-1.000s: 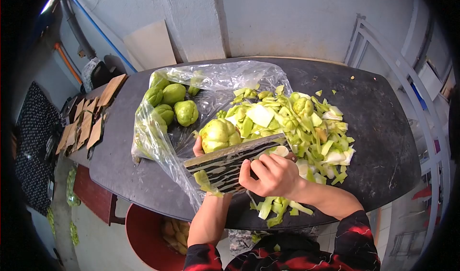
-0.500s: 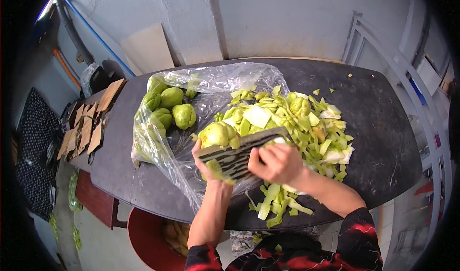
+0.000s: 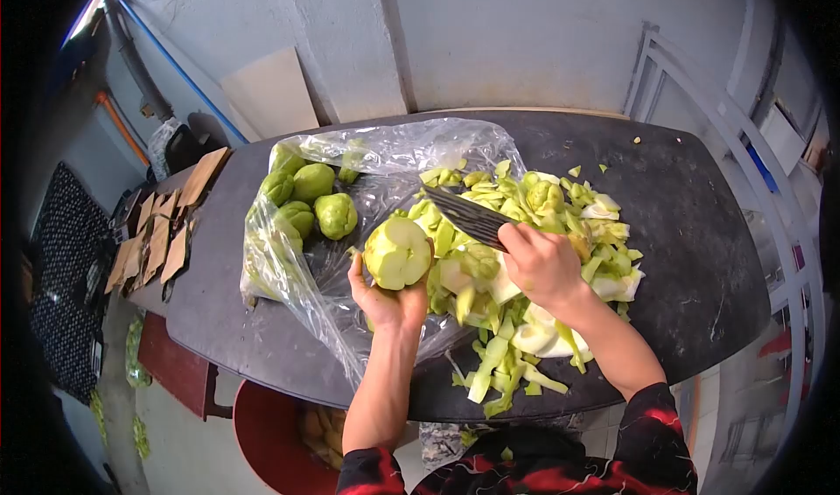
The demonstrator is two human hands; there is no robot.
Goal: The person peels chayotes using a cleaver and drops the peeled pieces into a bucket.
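On the dark table (image 3: 700, 268), read as a clock face with twelve at the wall (image 3: 525, 40), your hands were near the centre. Your left hand (image 3: 391, 304), toward eight o'clock, cupped a partly peeled chayote (image 3: 389, 254) from below, thumb on one side and fingers on the other, pressed to the fruit and partly hidden by it. The chayote sat in that palm, pale cut faces turned up toward you. Your right hand (image 3: 544, 268), at three o'clock, had its fingers curled together around a broad knife (image 3: 464, 214), whose handle your grip concealed. The dark, streaked blade reached toward ten o'clock above a heap of peelings (image 3: 495, 355), with a visible gap between it and the chayote. That heap, green strips and pale slices, spread from twelve round to six. At ten, whole green chayotes (image 3: 335, 216) lay among the folds of a clear plastic bag (image 3: 311, 320). Below the table's edge, at seven, a red tub (image 3: 262, 434) held pale pieces.
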